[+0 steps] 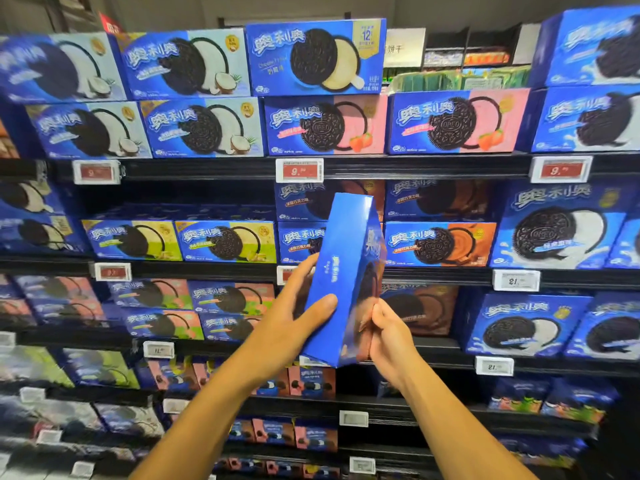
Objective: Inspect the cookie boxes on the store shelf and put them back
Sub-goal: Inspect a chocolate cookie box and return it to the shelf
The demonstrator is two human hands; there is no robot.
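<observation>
- Head view, nearest first: both forearms reach up from the bottom edge; left hand point(294, 320) and right hand point(388, 337) hold one blue cookie box point(343, 271) in mid-air in front of the shelf point(398, 166).
- Left grip: clamped on the box, thumb lying across the narrow side panel, fingers wrapped behind its far face.
- Right grip: fingers curled and pinching the box's lower right edge, on the printed front face.
- Box location: off the shelf, held in front of the chocolate-flavour boxes point(440, 242) in the middle rows, not touching them.
- Orientation: long axis near upright, top tilted slightly right; narrow side panel faces the camera, printed front faces right and is seen only at a steep angle.
- Step in hand, by my judgement: inspection, mid-turn.
- Doing it well: keep the left hand as the main support, let the right rotate the box so each face shows square to the eyes; don't crush the card corners.
- Return: the home slot isn't plainly visible; match flavour, front face out.
</observation>
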